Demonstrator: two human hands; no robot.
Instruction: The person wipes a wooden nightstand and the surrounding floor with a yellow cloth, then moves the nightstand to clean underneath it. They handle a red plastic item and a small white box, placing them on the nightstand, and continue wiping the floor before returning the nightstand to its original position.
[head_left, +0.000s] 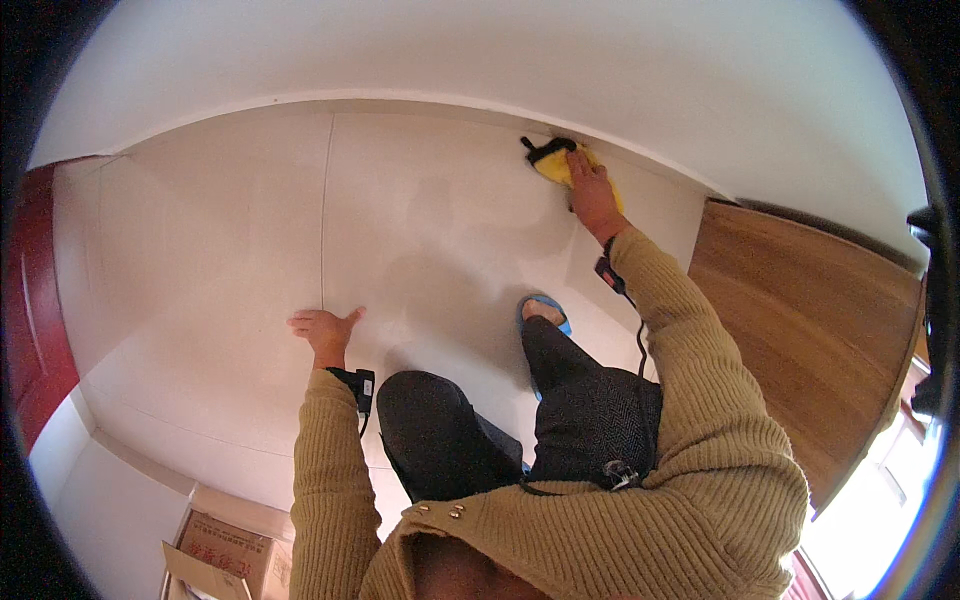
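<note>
My right hand (594, 196) reaches out to the far right and presses a yellow and black cleaning cloth (556, 160) on the floor, close against the foot of the wall. Its fingers lie over the cloth, which bunches out on both sides of them. Out in front of my left knee, my left hand (323, 330) is open and holds nothing, thumb spread away from the fingers. It hovers over or rests on the pale tiled floor (430, 210); which of these I cannot tell. Both wrists carry a small dark strapped device with a cable.
A white wall (480, 50) with a skirting edge curves along the far side. Brown wooden furniture (800, 320) stands at the right. A red door (38, 310) is at the left edge, an opened cardboard box (225, 555) at the lower left. My foot wears a blue slipper (563, 325).
</note>
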